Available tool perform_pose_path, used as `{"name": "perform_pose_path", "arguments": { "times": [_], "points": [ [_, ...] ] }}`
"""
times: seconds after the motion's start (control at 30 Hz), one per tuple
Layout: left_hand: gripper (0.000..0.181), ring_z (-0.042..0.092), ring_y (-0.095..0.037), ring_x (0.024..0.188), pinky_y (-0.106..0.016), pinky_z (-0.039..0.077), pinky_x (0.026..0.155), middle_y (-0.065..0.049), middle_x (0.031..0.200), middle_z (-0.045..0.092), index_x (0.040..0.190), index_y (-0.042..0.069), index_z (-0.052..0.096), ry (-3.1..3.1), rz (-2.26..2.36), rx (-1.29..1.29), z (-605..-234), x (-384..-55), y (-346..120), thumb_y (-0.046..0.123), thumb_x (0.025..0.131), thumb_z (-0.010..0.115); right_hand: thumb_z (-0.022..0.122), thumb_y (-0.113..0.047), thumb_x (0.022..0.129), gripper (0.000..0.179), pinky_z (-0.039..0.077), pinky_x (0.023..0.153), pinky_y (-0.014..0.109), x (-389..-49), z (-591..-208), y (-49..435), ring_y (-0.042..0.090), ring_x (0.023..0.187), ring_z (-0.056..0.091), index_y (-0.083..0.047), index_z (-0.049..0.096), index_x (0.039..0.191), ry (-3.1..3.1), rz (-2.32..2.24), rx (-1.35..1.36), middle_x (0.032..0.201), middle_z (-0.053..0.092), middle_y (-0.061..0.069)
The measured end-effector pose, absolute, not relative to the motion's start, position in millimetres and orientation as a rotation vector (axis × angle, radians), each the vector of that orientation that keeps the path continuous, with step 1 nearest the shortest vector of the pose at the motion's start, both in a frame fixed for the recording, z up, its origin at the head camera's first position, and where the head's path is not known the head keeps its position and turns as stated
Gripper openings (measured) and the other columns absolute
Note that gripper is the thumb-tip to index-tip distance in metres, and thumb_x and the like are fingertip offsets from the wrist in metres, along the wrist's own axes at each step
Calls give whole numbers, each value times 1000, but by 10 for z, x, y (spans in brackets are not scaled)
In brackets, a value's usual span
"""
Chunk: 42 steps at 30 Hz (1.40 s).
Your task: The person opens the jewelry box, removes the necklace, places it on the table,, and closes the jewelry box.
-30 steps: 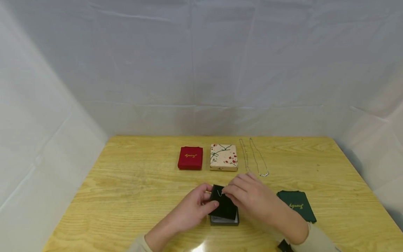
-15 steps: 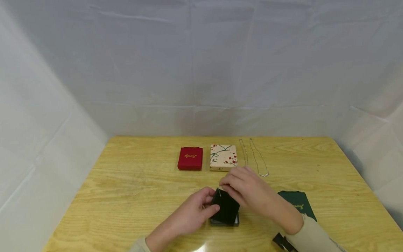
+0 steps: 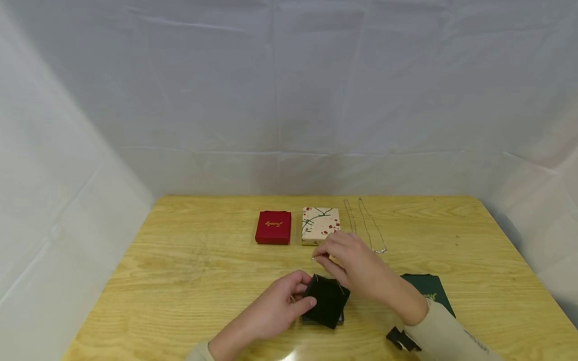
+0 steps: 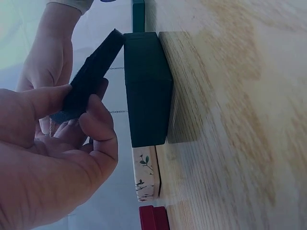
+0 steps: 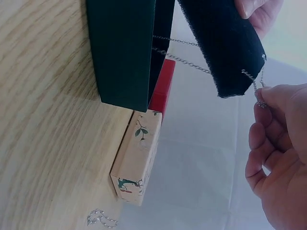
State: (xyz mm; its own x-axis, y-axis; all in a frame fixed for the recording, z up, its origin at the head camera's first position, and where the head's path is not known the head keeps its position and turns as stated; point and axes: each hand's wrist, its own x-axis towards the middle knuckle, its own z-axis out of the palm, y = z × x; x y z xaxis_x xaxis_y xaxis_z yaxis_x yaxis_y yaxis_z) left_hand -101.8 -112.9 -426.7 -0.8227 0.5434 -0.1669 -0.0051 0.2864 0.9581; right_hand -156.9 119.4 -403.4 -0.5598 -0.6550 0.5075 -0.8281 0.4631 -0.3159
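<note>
My left hand [image 3: 282,303] grips a thin black velvety pad [image 3: 328,305] between thumb and fingers, tilted above a dark green jewelry box base [image 4: 148,91]. At the pad's far edge, my right hand [image 3: 356,263] pinches a silver chain necklace [image 5: 260,102]. The right wrist view shows the chain passing over the pad's edge, with two strands running from the pad's underside toward the box. In the head view the pad covers most of the base. A green lid [image 3: 433,291] with gold lettering lies under the right forearm, partly hidden.
Behind the hands stand a red jewelry box [image 3: 273,227] and a cream floral box [image 3: 318,223]. Two more necklaces lie to their right, one with a beaded front [image 3: 378,250]. A small black object [image 3: 402,340] is near the right sleeve. White cloth surrounds the wooden table [image 3: 180,250].
My right hand has moved up and away from the pad, drawing the chain past its far edge. The left hand has tilted and turned the pad, which now hides more of the base.
</note>
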Motion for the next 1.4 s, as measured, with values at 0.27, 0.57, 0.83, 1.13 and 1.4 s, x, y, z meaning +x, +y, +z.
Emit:
{"name": "perform_pose_path", "arguments": {
  "times": [0.27, 0.57, 0.83, 1.13, 1.4],
  "points": [
    [22, 68, -17, 88, -26, 51, 72, -1, 110, 76, 125, 6, 62, 2090, 1578, 479, -4283, -1021, -1122, 14, 105, 67, 74, -12, 101, 7, 56, 80, 35, -1608, -4047, 1206, 6, 89, 61, -13, 77, 107, -2490, 911, 1192, 98, 69, -9],
    [21, 65, -15, 81, -27, 51, 69, 1, 108, 76, 123, 8, 63, 2138, 1549, 500, -4274, -1032, -1128, 15, 104, 69, 72, -12, 103, 7, 57, 72, 32, -1650, -4045, 1217, 6, 83, 58, -14, 78, 107, -2602, 970, 1101, 96, 69, -10],
    [20, 64, -15, 77, -26, 50, 65, 2, 108, 76, 121, 9, 65, 2158, 1545, 512, -4259, -1025, -1125, 16, 103, 70, 74, -11, 101, 6, 54, 69, 26, -1667, -4074, 1230, 5, 80, 56, -14, 78, 105, -2630, 984, 1057, 94, 68, -11],
    [18, 63, -15, 77, -27, 51, 66, 6, 106, 76, 119, 13, 66, 2202, 1507, 504, -4231, -1034, -1133, 18, 103, 72, 74, -14, 102, 8, 53, 68, 26, -1679, -4102, 1258, 5, 79, 56, -12, 79, 108, -2677, 982, 990, 94, 66, -12],
    [18, 63, -17, 80, -27, 50, 68, 7, 105, 76, 118, 14, 67, 2224, 1495, 495, -4233, -1032, -1139, 19, 102, 72, 75, -12, 101, 6, 54, 68, 26, -1669, -4122, 1307, 4, 79, 58, -11, 78, 106, -2706, 1014, 945, 93, 67, -12]
  ]
}}
